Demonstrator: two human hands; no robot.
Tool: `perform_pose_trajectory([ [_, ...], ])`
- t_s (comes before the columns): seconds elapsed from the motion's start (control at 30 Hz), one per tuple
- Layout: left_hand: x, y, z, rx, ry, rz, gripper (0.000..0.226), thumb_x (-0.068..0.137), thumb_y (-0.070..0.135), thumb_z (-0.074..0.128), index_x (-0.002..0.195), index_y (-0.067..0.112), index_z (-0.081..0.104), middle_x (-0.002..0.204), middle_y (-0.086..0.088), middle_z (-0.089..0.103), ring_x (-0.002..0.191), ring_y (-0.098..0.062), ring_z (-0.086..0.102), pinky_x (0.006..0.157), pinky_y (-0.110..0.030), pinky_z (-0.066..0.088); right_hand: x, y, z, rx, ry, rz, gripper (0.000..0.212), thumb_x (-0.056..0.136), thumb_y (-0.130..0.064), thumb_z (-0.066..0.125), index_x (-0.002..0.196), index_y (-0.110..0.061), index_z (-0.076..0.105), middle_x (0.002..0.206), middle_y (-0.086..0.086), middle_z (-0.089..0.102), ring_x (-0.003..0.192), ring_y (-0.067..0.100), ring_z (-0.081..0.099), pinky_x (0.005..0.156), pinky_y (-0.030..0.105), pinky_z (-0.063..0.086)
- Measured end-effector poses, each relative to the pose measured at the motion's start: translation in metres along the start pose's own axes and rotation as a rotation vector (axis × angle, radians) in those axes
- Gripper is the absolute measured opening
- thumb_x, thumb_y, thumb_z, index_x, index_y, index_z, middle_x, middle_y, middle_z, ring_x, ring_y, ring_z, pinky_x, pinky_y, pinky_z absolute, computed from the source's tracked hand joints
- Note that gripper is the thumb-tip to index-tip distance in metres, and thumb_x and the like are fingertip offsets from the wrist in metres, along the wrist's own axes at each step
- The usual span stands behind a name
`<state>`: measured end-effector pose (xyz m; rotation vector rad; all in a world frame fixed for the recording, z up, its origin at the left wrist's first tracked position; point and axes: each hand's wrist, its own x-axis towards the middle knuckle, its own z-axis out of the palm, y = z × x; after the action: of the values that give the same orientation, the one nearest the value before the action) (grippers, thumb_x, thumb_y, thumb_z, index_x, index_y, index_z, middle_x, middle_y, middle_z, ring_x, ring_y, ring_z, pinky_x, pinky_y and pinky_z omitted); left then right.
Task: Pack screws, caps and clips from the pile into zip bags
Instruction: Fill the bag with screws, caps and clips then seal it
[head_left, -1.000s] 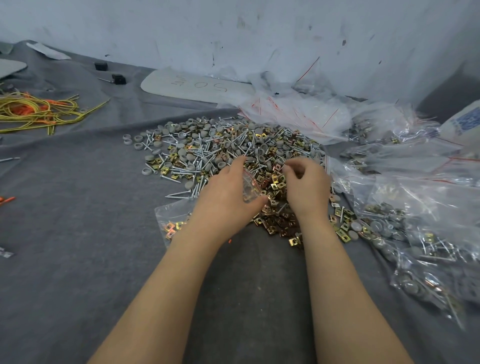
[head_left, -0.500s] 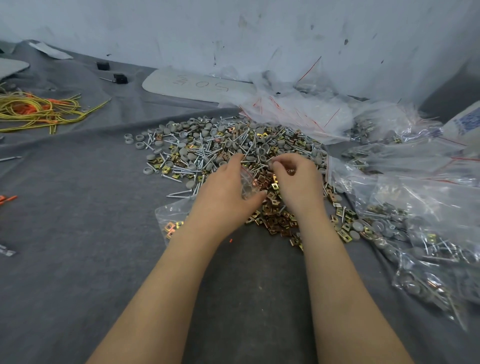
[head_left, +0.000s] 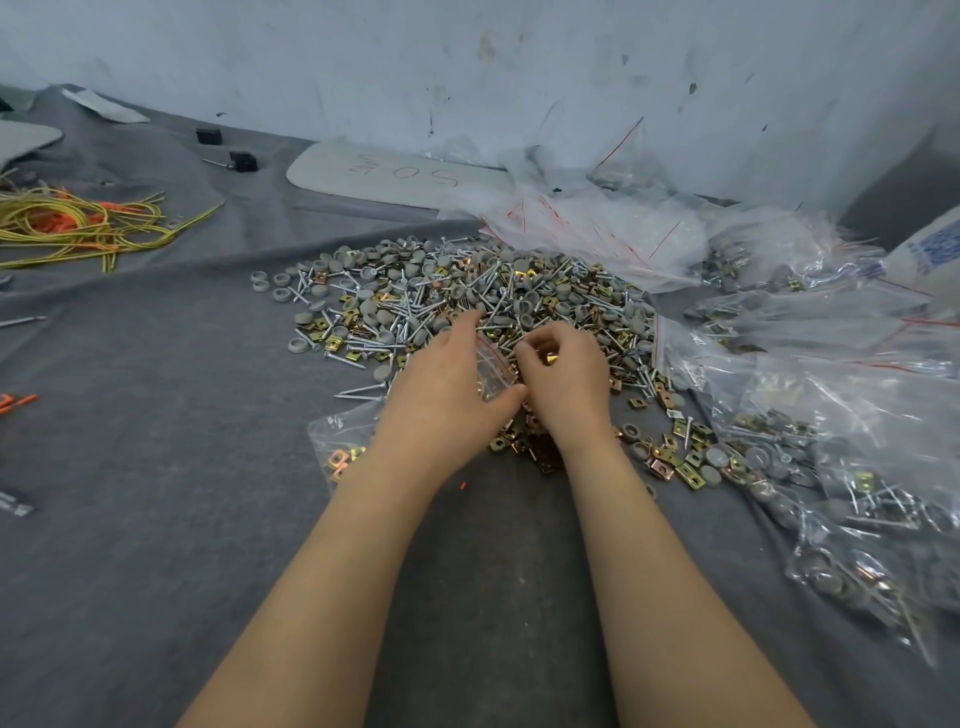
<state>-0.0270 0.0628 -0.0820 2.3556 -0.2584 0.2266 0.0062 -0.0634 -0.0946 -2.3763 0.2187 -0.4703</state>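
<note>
Two hands are being held close together over the grey cloth (head_left: 156, 519) at the pile's (head_left: 467, 291) near edge. A small zip bag (head_left: 492, 371) is being gripped between thumb and fingers of the left hand (head_left: 447, 384). A brass clip (head_left: 550, 357) is being pinched in the curled right hand (head_left: 566, 379), just beside the bag's mouth. A clip-holding bag (head_left: 337, 441) is being covered by the left wrist at eight o'clock. Filled bags (head_left: 831, 467) are being seen at four, empty bags (head_left: 597, 228) beyond the pile at one.

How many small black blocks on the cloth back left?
2: far black block near the wall; near black block just right of it. Others may be hidden under bags.
</note>
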Motion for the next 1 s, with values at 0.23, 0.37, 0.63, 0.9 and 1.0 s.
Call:
perform_pose_trajectory([
  [0.23,0.0,0.001,-0.003,0.0,-0.023,-0.037,0.083,0.082,0.044,0.068,0.149,0.02,0.025,0.142,-0.006,0.047,0.127,-0.026,0.046,0.101,-0.039,0.041,0.0,0.001,0.006,-0.211,-0.104,-0.008,0.022,0.092,-0.033,0.059,0.113,-0.028,0.064,0.124,0.003,0.053,0.12,0.027,0.043,0.099,0.039,0.033],
  [0.37,0.001,0.0,-0.005,0.014,-0.027,-0.04,0.083,0.083,0.044,0.068,0.149,0.019,0.024,0.145,-0.005,0.044,0.129,-0.026,0.044,0.104,-0.041,0.039,0.001,0.002,0.004,-0.183,-0.096,-0.029,0.014,0.091,-0.029,0.061,0.103,-0.022,0.065,0.115,0.005,0.057,0.112,0.027,0.049,0.097,0.04,0.04],
  [0.63,0.0,0.002,-0.005,0.015,-0.039,-0.041,0.084,0.083,0.044,0.068,0.149,0.019,0.023,0.146,-0.005,0.042,0.13,-0.027,0.043,0.104,-0.041,0.039,0.001,0.007,-0.015,0.006,-0.102,-0.034,0.019,0.09,-0.03,0.062,0.107,-0.025,0.067,0.108,0.001,0.064,0.104,0.022,0.058,0.091,0.036,0.046],
  [0.9,0.0,0.001,-0.004,-0.004,-0.035,-0.049,0.083,0.082,0.045,0.067,0.148,0.02,0.023,0.145,-0.004,0.043,0.13,-0.025,0.043,0.101,-0.037,0.038,0.0,0.001,0.005,-0.217,-0.103,-0.019,0.014,0.093,-0.027,0.058,0.105,-0.028,0.066,0.12,0.002,0.054,0.118,0.026,0.043,0.098,0.038,0.032],
  [1.0,0.0,0.0,-0.005,-0.004,-0.037,-0.058,0.084,0.082,0.045,0.068,0.148,0.021,0.023,0.143,-0.004,0.045,0.128,-0.025,0.045,0.102,-0.039,0.04,0.0,0.003,0.0,-0.182,-0.088,-0.037,0.012,0.092,-0.023,0.059,0.101,-0.022,0.068,0.113,0.002,0.061,0.113,0.026,0.051,0.098,0.042,0.04],
])
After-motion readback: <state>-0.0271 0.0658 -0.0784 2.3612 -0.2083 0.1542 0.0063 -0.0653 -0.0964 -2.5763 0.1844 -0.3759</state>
